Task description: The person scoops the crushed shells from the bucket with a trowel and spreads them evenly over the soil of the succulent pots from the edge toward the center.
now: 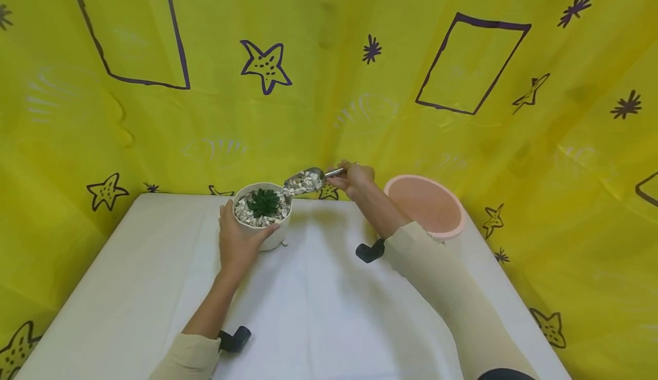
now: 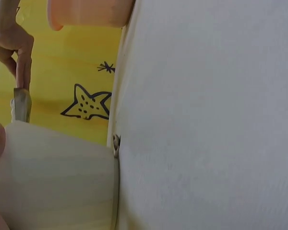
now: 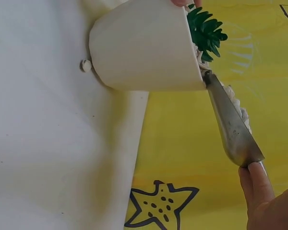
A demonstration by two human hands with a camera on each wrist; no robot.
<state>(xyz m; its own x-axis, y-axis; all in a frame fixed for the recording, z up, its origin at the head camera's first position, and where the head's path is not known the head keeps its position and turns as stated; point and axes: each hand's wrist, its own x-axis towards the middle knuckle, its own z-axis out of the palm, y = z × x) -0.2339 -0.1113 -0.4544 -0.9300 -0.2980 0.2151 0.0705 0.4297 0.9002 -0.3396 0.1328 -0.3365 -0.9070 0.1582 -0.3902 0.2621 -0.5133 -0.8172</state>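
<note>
A white pot stands near the back of the table, holding a small green succulent ringed by pale pebbles. My left hand grips the pot from its left and front, thumb across the near side. In my right hand is the handle of a metal scoop, held above the table to the pot's right. Pale pebbles fill the scoop, and its tip meets the pot's right rim. In the right wrist view the scoop slopes, its tip by the succulent's pebbles.
A pink bowl stands at the back right, partly behind my right forearm. One loose pebble lies on the white tablecloth beside the pot's base. A yellow patterned curtain hangs right behind the table.
</note>
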